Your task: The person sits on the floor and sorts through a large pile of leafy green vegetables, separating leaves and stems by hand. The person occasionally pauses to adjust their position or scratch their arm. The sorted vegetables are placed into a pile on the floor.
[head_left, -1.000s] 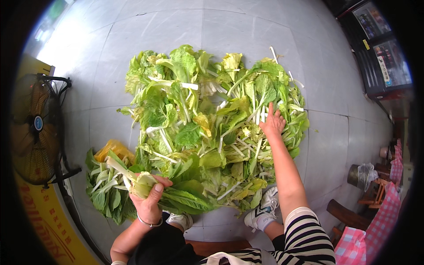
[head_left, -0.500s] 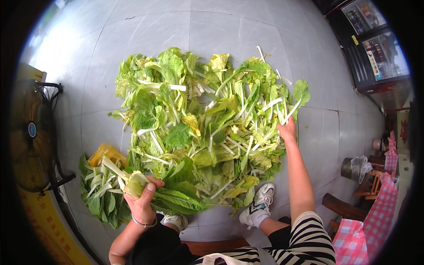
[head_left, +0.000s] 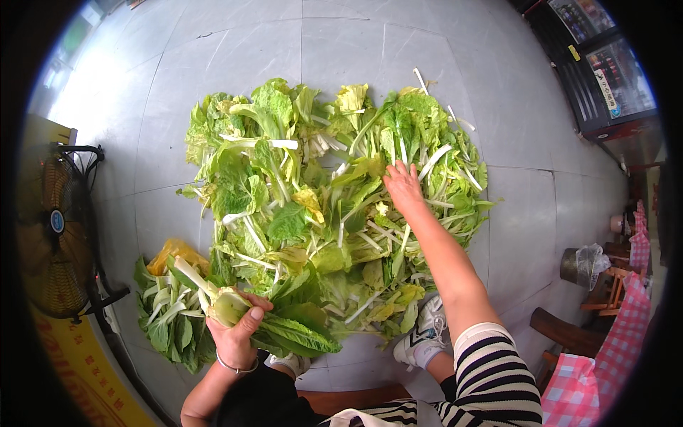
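Observation:
My left hand (head_left: 238, 338) is closed around the base of a head of leafy greens (head_left: 229, 307). Its pale cut end faces up, a thick white stalk sticks out to the upper left, and the dark green leaves hang to the right. On the floor before me spreads a wide pile of loose leaves (head_left: 288, 219), green and yellowed, with white stalks. Over the right part of this pile, my right hand (head_left: 405, 191) has its fingers stretched and apart. Its fingertips are at the white stalk of a green leaf (head_left: 403, 128); whether they touch it I cannot tell.
Left of the pile lie more whole greens (head_left: 174, 324) beside a yellow plastic bag (head_left: 178, 256). A floor fan (head_left: 58, 235) stands at the left edge. My shoes (head_left: 423, 334) border the pile's near side. Rightward are a glass-door cooler (head_left: 612, 78), a bin (head_left: 570, 267) and a checked tablecloth (head_left: 569, 384).
My right hand has let go of a leaf at the pile's right edge and moved left and up over the pile. My left hand still grips the greens, shifted slightly right.

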Demonstrator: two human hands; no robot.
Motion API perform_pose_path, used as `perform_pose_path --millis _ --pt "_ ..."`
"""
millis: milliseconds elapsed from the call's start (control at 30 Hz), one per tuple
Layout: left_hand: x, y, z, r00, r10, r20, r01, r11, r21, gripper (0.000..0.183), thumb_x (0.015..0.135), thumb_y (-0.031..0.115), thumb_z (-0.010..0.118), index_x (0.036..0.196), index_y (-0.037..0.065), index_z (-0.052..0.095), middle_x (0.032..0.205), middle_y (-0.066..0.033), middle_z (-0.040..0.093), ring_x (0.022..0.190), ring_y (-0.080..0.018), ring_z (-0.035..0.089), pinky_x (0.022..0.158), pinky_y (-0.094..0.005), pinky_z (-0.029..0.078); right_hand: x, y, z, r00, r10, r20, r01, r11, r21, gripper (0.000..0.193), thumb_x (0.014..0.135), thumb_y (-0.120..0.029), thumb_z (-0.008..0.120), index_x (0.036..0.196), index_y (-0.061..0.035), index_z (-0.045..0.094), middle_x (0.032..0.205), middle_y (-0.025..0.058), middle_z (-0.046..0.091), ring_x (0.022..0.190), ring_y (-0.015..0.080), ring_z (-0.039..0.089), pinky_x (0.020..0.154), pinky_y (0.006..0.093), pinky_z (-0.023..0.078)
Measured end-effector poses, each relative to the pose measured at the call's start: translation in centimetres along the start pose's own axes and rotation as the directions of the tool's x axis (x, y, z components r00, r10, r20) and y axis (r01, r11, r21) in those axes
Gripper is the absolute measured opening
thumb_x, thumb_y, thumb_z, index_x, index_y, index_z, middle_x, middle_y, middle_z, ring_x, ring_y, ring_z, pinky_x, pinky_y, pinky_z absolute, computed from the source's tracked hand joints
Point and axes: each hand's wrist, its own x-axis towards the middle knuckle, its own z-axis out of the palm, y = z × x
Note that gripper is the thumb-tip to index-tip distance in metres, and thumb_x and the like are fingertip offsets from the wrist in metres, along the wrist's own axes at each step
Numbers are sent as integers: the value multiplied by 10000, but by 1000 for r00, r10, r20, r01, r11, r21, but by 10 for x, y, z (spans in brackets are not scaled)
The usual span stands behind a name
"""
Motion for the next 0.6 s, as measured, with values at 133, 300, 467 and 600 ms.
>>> perform_pose_path --millis 133,300,467,600 --pt "0 -1 -4 999 -47 -23 47 999 4 413 728 209 770 959 -10 507 754 -105 614 742 -218 604 806 -379 486 -11 14 11 998 43 45 -37 991 -128 301 739 -48 634 1024 -146 642 1076 27 550 1092 237 488 924 453 387" --pt "-3 -2 -8 998 -59 -19 58 997 -50 394 739 202 763 961 -2 510 758 -107 619 737 -214 603 807 -379 483 -38 30 5 992 58 -109 -65 995 -71 172 775 -77 597 922 -151 646 961 29 540 964 241 511 828 407 412" --pt "-6 -1 -10 999 -54 4 54 997 -51 371 748 189 757 957 1 516 763 -108 623 734 -210 601 799 -366 480 -66 34 -16 947 15 -321 54 977 205 203 793 -46 579 973 -122 634 914 76 528 896 262 513 790 373 432" --pt "-7 0 -12 1000 -27 -11 27 998 -58 304 762 162 734 927 -16 551 771 -117 650 747 -195 612 755 -318 469 -91 29 -37 906 275 -320 -22 789 614 286 771 -2 624 1036 -110 617 927 70 556 904 257 536 801 378 452"
